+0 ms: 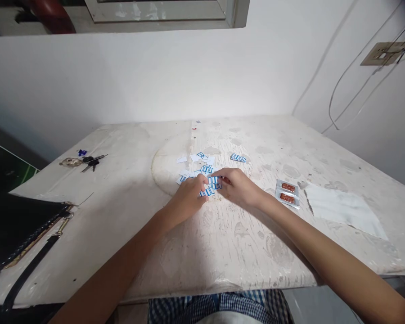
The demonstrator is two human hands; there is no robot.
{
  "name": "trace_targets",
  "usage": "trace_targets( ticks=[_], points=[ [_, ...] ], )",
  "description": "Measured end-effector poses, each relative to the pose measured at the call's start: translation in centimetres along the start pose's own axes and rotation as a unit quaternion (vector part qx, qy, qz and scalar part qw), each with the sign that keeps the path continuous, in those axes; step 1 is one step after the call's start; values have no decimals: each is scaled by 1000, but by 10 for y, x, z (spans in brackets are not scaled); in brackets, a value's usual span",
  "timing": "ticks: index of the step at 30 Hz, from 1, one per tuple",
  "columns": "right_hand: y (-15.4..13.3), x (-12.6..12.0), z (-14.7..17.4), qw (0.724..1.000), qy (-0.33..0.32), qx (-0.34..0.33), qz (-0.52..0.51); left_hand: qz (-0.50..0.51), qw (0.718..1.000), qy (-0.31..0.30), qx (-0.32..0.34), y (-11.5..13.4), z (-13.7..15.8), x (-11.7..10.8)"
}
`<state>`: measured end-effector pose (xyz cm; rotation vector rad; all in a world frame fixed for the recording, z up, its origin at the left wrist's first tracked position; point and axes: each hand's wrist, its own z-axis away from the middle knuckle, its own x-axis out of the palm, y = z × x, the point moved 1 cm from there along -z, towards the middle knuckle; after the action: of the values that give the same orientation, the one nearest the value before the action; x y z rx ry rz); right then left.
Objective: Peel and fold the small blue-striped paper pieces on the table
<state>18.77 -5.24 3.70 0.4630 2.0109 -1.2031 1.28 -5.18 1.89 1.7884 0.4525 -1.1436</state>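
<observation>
Small white paper pieces with blue printed outlines lie in a loose pile [206, 169] near the middle of the table. In front of it, a blue-printed paper piece [215, 181] is pinched between the fingertips of both hands. My left hand [189, 193] grips its left side with closed thumb and fingers. From the right, my right hand [238, 186] holds the other side, fingers bent. A small reddish-brown patch shows by the right fingers; I cannot make out what it is. More printed paper [206, 192] lies just under the left fingertips.
Another blue-printed stack [238, 157] sits behind my right hand. To the right are a blister pack [287, 193] with two reddish-brown pieces and a white cloth or paper sheet [344, 209]. Keys [91, 163] and a black bag [23, 229] are at left. A wall borders the table's back.
</observation>
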Motion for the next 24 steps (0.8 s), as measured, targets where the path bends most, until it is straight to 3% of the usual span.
trace_targets(
  ticks=[4,11,15,21,24],
  points=[
    [1,0,1,1000,7,-21,-18,6,1000,-6,-12,4,1,-2],
    [0,0,1,1000,9,2,-25,25,998,-42,-33,6,1,-6],
    [3,1,0,999,15,14,-33,1,999,-47,3,12,3,-13],
    [13,4,-4,986,39,117,-113,-109,992,-62,-8,22,5,-23],
    [11,4,-6,957,32,180,-223,-83,996,-44,-4,20,3,-21]
  ],
)
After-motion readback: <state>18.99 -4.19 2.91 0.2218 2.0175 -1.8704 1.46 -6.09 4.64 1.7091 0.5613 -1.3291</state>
